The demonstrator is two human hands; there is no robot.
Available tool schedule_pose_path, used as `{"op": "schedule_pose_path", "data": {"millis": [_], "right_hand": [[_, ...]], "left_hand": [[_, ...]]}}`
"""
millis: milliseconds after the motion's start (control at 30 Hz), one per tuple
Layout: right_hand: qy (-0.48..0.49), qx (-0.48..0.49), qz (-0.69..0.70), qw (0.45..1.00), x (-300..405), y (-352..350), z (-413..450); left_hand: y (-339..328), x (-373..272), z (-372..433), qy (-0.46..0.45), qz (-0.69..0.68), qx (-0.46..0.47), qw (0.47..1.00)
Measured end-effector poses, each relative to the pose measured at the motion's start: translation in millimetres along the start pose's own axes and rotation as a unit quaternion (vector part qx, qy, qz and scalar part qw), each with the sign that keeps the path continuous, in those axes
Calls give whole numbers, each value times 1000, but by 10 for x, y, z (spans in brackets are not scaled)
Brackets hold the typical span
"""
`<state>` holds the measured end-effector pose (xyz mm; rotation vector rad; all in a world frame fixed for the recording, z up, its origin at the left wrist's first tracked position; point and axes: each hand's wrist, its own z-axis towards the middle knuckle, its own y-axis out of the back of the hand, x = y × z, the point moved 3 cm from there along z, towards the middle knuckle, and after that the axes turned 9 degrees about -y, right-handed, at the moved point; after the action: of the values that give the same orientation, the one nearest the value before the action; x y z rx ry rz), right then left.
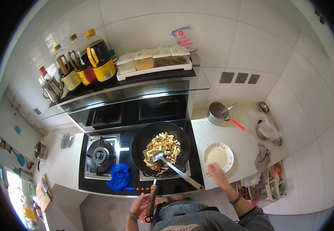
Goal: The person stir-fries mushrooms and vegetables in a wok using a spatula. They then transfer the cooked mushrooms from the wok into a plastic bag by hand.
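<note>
A black wok [138, 150] stands on the right burner, holding browned strips of food [167, 141] with green bits. A metal ladle with a wooden handle [194, 183] lies in it, its bowl on the food and its handle over the wok's near right rim. Just left of the wok's wooden handle [152, 199] is my left hand [140, 203], fingers loosely extended and not wrapped around it. My right hand [217, 174], blurred, is at the near left rim of a white patterned plate [228, 150]; whether it grips the rim is unclear. Pale liquid covers the plate's middle.
A blue cloth [119, 177] lies near the left burner [100, 155]. Right of the stove are a saucepan [217, 112] with a red handle and a grey rag [263, 158]. An open drawer [261, 187] juts out below. Sauce bottles [99, 57] and a seasoning box [155, 65] line the shelf.
</note>
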<state>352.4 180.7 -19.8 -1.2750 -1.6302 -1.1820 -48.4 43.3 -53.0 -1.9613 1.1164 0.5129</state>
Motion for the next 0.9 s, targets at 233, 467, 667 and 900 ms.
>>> {"op": "schedule_pose_path", "data": {"millis": [233, 467, 667, 900], "right_hand": [[57, 35, -338, 939, 532, -883, -292], [97, -4, -238, 966, 466, -730, -357], [67, -68, -184, 978, 728, -483, -261], [106, -106, -241, 959, 949, -335, -112]], "left_hand": [[-407, 7, 272, 177, -18, 174, 968], [-637, -29, 135, 156, -105, 185, 965], [-877, -76, -74, 103, -36, 148, 983], [-1073, -148, -247, 87, 21, 195, 977]]}}
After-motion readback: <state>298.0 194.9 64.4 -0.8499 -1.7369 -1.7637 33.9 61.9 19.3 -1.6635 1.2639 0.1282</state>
